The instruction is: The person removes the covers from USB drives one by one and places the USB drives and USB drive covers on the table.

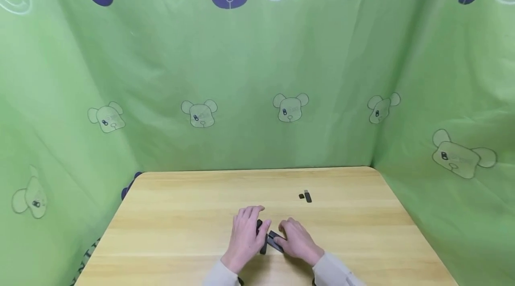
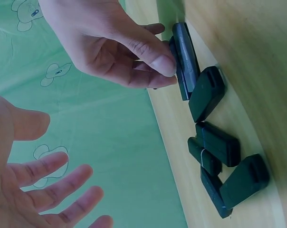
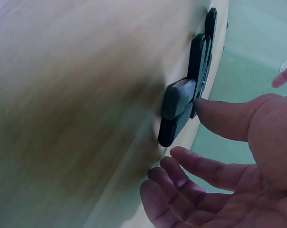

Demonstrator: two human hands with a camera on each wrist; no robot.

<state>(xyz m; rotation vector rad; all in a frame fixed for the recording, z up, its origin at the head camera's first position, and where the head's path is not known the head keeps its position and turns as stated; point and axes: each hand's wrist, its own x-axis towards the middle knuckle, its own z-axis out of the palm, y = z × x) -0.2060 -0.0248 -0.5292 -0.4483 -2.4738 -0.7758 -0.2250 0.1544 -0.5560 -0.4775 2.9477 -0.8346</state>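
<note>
Several small dark blocks lie close together on the table between the hands; a black one (image 2: 245, 180) sits at the near end of the group in the left wrist view. My left hand (image 1: 247, 235) hovers left of them, its fingers spread and holding nothing. At the other end is a long dark-grey piece (image 1: 276, 241) with a flat dark piece along its side. My right hand (image 1: 298, 240) is beside this piece, thumb tip at its edge and the other fingers loosely bent. Whether the thumb touches it I cannot tell. The left hand hides part of the group in the head view.
Farther back on the wooden table (image 1: 181, 214) lie a black USB stick (image 1: 308, 196) with its metal plug bare and a small black cap (image 1: 301, 196). A green curtain (image 1: 241, 67) with printed bears hangs behind and on both sides.
</note>
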